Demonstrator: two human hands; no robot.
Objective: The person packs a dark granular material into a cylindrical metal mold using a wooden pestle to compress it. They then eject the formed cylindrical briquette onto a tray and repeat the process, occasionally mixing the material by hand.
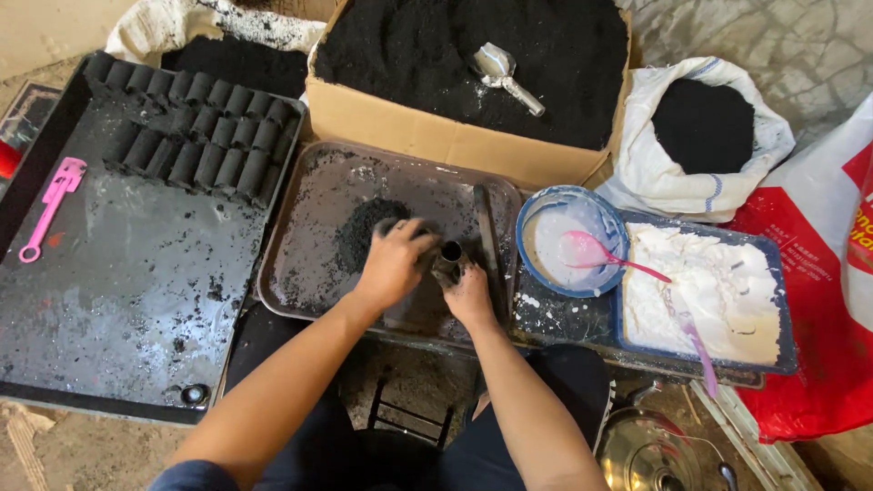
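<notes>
My right hand (470, 289) grips small dark tube (449, 257) | my left hand (396, 259) cupped, scooping black powder (364, 229) | over metal tray (314, 273)

A dull, scuffed metal tray (309, 273) dusted with matt black powder (364, 232) is seen at the centre, where a small dark metal tube (449, 259) is gripped. To the left, a glossy black tray (118, 291) is lined at its far side with rough, matt black cylinders (195, 132) and bears a smooth pink plastic tool (52, 207). Far off, a brown cardboard box (436, 136) is filled with coarse black powder and a shiny metal scoop (503, 75), while to the right white woven cloth sacking (655, 177) and chalky white powder (709, 282) are seen.
</notes>
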